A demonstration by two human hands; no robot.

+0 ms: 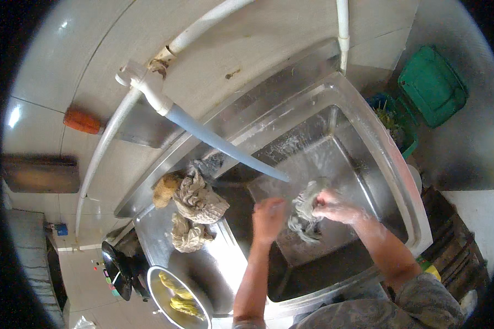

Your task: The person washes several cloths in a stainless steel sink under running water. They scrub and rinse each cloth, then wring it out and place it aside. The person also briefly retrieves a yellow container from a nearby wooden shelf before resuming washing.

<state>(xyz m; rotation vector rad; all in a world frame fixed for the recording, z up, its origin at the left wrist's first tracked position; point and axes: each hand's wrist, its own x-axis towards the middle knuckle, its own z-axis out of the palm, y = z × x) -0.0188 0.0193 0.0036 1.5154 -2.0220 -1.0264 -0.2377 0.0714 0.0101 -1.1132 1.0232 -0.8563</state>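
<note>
A wet grey-white cloth (306, 209) is bunched over the stainless steel sink basin (313, 246). My right hand (333, 205) grips its right side with bent fingers. To the left of the cloth is my left hand (268, 218), blurred, with its fingers curled; whether it holds anything cannot be told. A blue hose (226, 146) runs from a white plastic tap (148, 90) and ends above both hands. Crumpled beige cloths (199, 201) lie on the metal ledge left of the basin, beside a tan sponge-like piece (164, 190).
A metal bowl (152, 277) with yellow-green items stands at the lower left. Beyond the sink's right rim are a green bin lid (433, 88) and a bin with plant scraps. White pipes (107, 140) run along the tiled wall. A dark wooden crate (453, 242) sits at right.
</note>
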